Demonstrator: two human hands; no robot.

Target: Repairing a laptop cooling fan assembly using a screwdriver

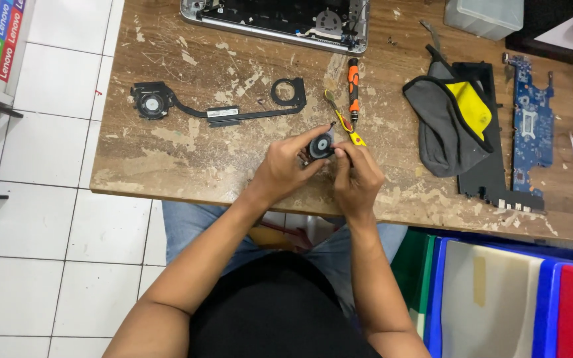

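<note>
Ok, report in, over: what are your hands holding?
Left hand and right hand both grip small black fan above table. Screwdriver lies just beyond. Nothing in the way.

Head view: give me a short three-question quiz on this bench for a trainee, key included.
1. True or false: both hands, left hand and right hand, are on the small round black fan.
2. What lies just beyond the hands on the wooden table? A) a hammer B) an orange-handled screwdriver C) a mug
3. Fill in: the blue circuit board lies to the ____ of the grey and yellow pouch in the picture.

Key: 1 true; 2 B; 3 right.
</note>
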